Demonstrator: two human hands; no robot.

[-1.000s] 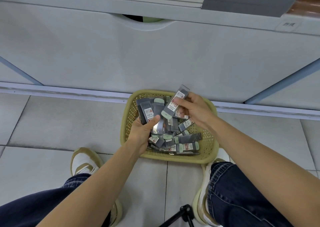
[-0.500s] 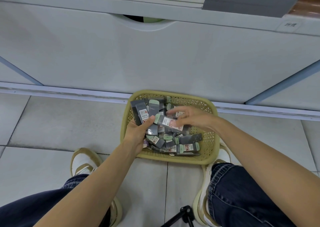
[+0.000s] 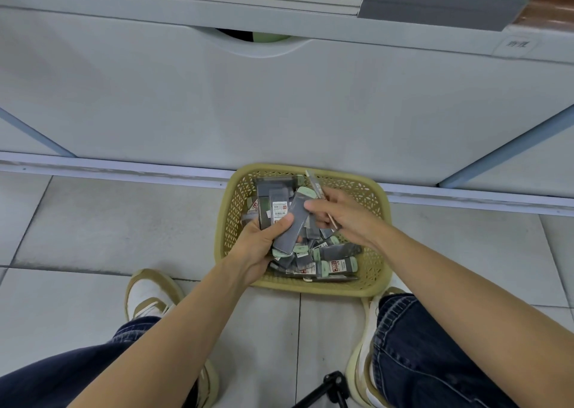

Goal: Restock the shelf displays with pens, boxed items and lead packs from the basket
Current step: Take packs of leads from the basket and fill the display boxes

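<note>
A yellow plastic basket sits on the floor tiles against the base of a white shelf unit. Inside lie several grey lead packs with pale green caps and red-and-white labels. My left hand grips a fanned stack of lead packs over the basket's left half, thumb pressed across their fronts. My right hand hovers over the basket's middle and pinches one thin lead pack, seen edge-on, right beside the stack.
The white shelf base panel rises just behind the basket, with flat grey packages on the shelf above. My knees and both white-and-tan shoes flank the basket. A black tripod leg stands at the bottom.
My right hand laid one pack onto the left hand's stack, dipped into the basket, and now holds another pack up beside the stack. The left hand's stack has grown.
</note>
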